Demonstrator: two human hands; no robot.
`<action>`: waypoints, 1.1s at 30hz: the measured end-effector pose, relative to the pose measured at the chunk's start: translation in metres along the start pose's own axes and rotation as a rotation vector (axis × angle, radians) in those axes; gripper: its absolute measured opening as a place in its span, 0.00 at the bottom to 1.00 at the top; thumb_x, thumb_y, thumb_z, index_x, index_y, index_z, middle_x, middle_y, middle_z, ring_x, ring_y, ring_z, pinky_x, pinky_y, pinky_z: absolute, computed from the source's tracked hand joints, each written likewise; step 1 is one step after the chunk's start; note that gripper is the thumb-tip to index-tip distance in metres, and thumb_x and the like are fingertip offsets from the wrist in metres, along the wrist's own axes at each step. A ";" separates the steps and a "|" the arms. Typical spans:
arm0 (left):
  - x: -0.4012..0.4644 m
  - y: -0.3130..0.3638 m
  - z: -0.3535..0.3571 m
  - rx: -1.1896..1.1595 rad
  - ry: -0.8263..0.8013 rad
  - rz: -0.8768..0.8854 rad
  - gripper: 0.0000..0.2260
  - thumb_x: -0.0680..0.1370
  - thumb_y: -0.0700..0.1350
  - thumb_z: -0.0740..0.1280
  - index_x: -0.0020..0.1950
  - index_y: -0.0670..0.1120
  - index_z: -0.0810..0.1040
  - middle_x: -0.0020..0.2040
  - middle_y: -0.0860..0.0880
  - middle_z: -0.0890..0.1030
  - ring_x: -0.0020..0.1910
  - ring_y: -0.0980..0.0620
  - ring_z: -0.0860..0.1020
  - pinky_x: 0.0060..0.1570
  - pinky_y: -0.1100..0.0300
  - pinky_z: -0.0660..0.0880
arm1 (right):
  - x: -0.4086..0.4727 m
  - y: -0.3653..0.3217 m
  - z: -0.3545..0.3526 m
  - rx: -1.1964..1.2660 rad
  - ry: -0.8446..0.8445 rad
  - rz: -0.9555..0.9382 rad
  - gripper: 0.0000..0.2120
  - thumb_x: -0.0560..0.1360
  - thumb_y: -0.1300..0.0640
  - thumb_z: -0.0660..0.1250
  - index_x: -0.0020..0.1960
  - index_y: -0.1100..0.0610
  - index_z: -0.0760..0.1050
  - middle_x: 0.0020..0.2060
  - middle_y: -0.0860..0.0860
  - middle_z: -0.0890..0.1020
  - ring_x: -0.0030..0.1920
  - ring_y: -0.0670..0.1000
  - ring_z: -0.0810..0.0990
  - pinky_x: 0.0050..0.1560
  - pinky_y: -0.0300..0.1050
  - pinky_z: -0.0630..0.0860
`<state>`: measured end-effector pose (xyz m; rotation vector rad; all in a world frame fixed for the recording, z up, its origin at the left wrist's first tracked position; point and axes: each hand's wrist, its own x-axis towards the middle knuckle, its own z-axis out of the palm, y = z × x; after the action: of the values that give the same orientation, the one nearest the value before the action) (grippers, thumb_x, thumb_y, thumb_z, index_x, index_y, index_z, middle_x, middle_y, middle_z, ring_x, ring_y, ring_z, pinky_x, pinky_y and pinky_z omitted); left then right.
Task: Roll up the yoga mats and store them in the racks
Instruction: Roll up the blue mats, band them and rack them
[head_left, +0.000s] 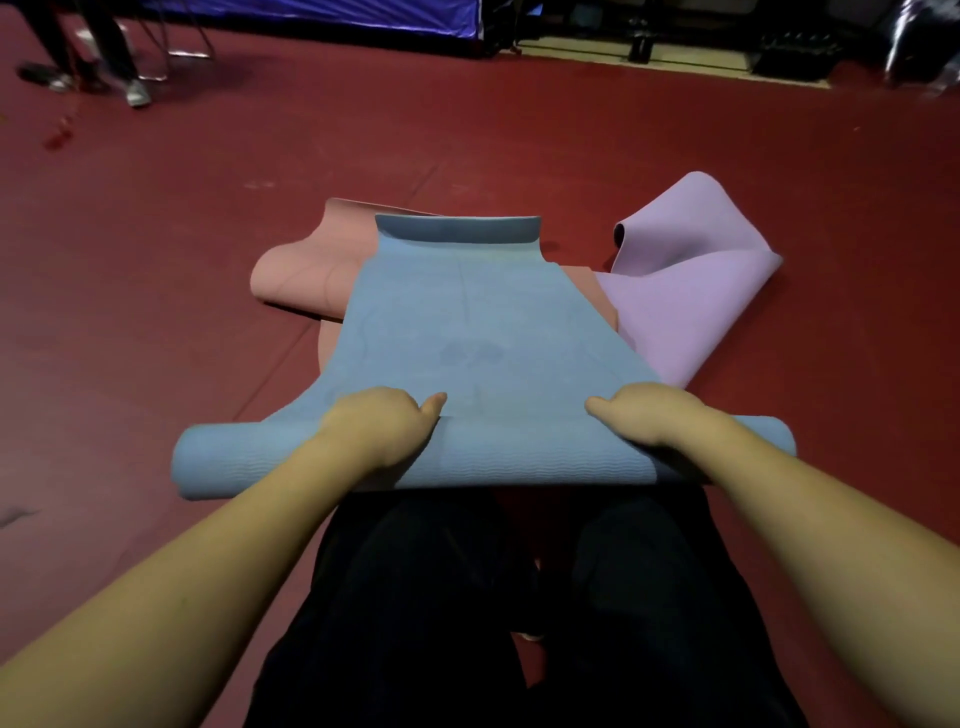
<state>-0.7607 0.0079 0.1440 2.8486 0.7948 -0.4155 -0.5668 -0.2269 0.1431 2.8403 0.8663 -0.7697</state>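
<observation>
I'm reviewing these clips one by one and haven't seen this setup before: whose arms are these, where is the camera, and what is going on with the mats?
No machine here: a person wears a wide-angle camera on the head, looking forward and down, so the arms are their own. The left hand and right hand both grip the rolled near end of a blue yoga mat, which is partly rolled; its far end curls up. Under and beside it on the red floor lie a pink mat and a crumpled purple mat, both unrolled. No rack is in view.

Surface: dark red floor (571, 140) | Directly on it: pink mat (306, 270), purple mat (691, 291), crumpled, mid-floor | Blue mat (467, 332) overlies pink mat
</observation>
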 end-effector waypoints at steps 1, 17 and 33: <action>0.001 -0.001 0.003 -0.014 -0.035 -0.015 0.32 0.83 0.62 0.44 0.58 0.42 0.79 0.62 0.40 0.79 0.61 0.40 0.76 0.59 0.51 0.69 | 0.002 -0.002 0.001 0.014 -0.039 -0.010 0.30 0.81 0.40 0.49 0.69 0.61 0.73 0.70 0.61 0.72 0.68 0.58 0.72 0.64 0.47 0.66; -0.006 0.001 0.024 -0.089 0.583 0.117 0.20 0.80 0.52 0.58 0.30 0.46 0.66 0.31 0.46 0.73 0.35 0.40 0.75 0.31 0.53 0.64 | 0.036 -0.001 0.010 0.144 -0.097 -0.015 0.27 0.77 0.40 0.57 0.67 0.57 0.75 0.70 0.58 0.73 0.66 0.57 0.73 0.65 0.47 0.67; 0.012 0.011 0.026 0.104 0.374 0.032 0.30 0.82 0.62 0.47 0.41 0.45 0.80 0.43 0.44 0.81 0.44 0.41 0.79 0.45 0.51 0.68 | 0.035 0.003 0.008 0.224 0.345 -0.041 0.25 0.83 0.44 0.52 0.38 0.55 0.78 0.44 0.57 0.83 0.50 0.59 0.78 0.45 0.47 0.67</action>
<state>-0.7505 -0.0009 0.1168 3.0777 0.8028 0.0891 -0.5441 -0.2136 0.1187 3.2262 0.9311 -0.4064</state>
